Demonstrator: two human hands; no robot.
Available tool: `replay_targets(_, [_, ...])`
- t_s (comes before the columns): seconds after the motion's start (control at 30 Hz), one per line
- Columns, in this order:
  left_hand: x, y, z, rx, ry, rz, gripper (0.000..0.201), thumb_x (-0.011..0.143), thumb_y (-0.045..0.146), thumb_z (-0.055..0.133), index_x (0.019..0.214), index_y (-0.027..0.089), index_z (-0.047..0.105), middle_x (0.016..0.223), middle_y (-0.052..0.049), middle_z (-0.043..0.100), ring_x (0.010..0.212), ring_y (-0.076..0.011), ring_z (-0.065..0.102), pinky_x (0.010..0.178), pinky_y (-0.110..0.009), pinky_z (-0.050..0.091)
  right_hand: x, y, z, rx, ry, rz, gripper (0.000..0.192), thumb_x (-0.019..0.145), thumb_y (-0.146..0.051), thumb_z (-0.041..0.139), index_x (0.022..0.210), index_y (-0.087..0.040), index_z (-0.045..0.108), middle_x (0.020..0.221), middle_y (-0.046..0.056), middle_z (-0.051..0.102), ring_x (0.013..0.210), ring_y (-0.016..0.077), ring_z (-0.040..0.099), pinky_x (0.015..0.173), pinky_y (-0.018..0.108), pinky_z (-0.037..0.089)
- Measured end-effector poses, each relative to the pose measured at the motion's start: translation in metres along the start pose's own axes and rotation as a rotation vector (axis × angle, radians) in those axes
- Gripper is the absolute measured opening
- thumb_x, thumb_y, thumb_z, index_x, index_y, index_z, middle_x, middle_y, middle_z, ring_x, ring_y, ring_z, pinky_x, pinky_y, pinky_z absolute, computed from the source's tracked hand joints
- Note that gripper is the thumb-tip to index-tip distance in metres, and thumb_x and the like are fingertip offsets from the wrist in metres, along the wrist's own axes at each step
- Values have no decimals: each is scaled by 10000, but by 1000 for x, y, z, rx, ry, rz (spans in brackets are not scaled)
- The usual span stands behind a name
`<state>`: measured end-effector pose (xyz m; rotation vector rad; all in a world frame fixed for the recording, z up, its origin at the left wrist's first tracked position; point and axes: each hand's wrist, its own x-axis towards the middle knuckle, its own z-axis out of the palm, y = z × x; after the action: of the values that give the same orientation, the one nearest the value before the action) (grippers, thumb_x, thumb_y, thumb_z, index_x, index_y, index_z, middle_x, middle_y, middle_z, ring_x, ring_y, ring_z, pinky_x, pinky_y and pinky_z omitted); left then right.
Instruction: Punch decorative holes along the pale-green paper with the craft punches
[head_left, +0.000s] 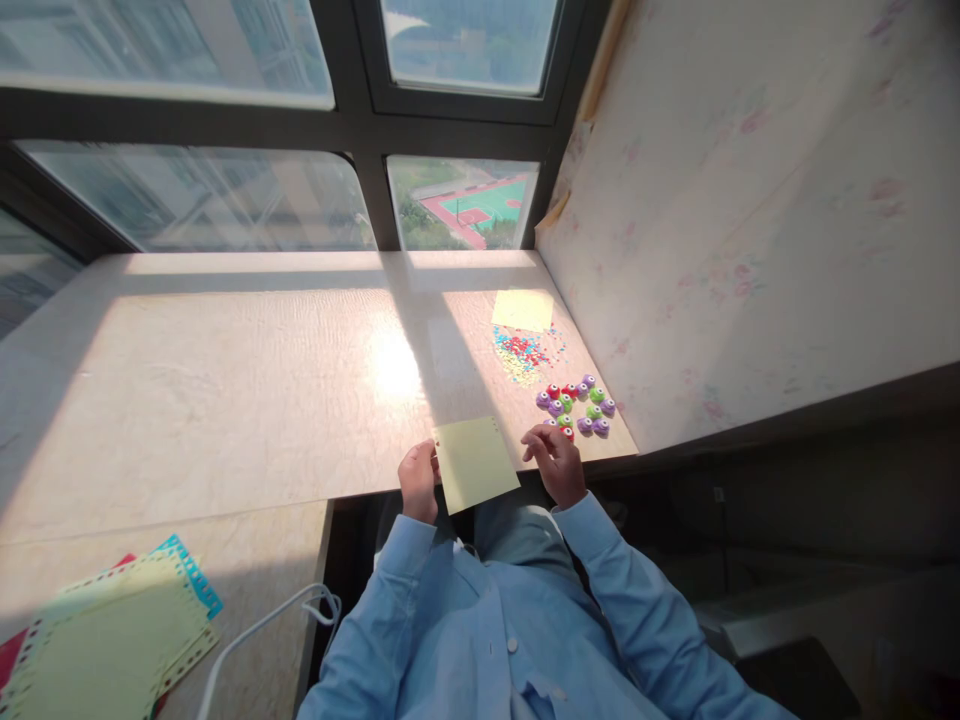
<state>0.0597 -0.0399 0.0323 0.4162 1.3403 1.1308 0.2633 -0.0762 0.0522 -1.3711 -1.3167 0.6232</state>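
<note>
1. Head view: the left hand (418,484) is pinching the left edge of a pale yellow sheet (478,465), its grip clamped there.
2. The sheet is straddling the front edge of the counter (247,390), its near corners projecting over the person's lap.
3. Leftward, the sunlit surface is extending broadly toward the window frame (380,215); rightward, the patterned wall (750,230) is bounding it closely.
4. The right hand (556,466) is hovering just right of the sheet, fingers curled; whether its grip is closing on anything cannot be told.
5. Small coloured objects (595,411) are lying just beyond that hand, with paper bits (521,352) farther off.
</note>
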Motion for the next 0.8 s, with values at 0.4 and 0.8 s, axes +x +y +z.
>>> replay_targets(0.4, [24,10,-15,36,44,26,413,562,381,777,834,122,607,590,32,566,500,-91,506,472,-210,408,86,5,-15,451,-1,541,381,676,-434,752,829,-139,566,759,42,676,491,65,547,376,147,335])
replay_targets(0.8, [39,-4,-20,236,38,178,446,590,460,750,839,104,648,725,-27,625,625,-114,547,552,-227,433,107,23,23,896,294,654,529,648,-120,711,1141,-208,541,1317,82,568,933,142,677,694,210,569])
